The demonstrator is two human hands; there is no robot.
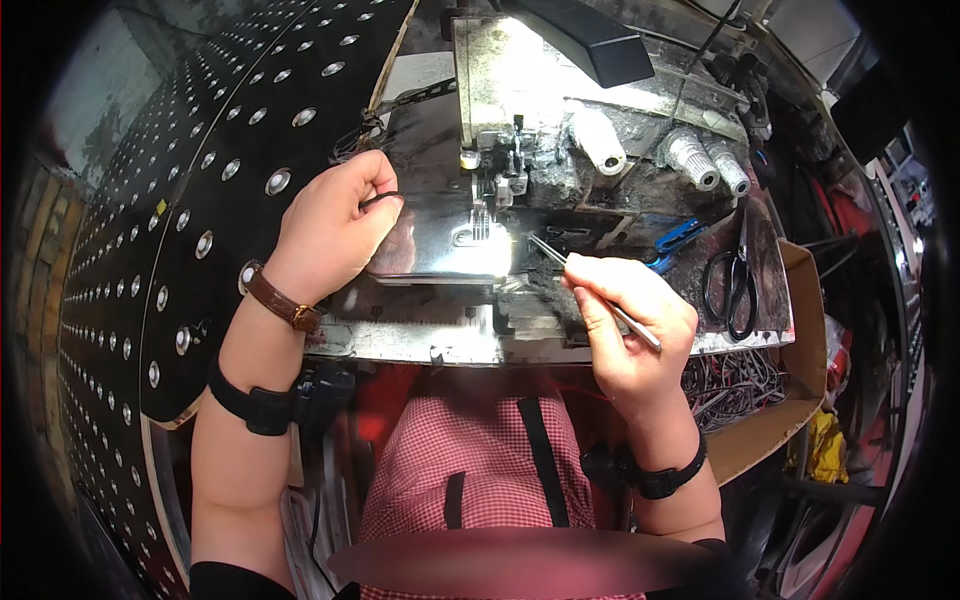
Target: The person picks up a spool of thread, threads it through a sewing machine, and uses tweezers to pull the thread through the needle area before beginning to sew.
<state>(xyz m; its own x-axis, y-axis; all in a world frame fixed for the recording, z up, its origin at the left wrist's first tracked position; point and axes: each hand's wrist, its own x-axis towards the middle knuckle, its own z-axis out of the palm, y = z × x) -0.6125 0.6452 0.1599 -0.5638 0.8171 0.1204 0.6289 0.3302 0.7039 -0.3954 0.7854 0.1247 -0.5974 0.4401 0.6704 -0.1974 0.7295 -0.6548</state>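
Observation:
My left hand (335,225) is closed in a pinch on a short, thin black strip (380,200), just left of the sewing machine's needle area. Most of the strip is hidden by the fingers. In my right hand (640,325) is a pair of metal tweezers (628,322), with the tips pointing left toward the presser foot (482,228). A small gap separates the tips from the foot. Bright lamp light falls on the metal plate (420,258) of the sewing machine (580,110), and glare hides detail around the foot.
Black-handled scissors (738,292) and a blue-handled tool (680,236) lie right of the machine. Ribbed dials (690,162) stick out from its front. A cardboard box (800,400) holds tangled cord scraps (735,390). A black studded panel (220,230) stretches along the left.

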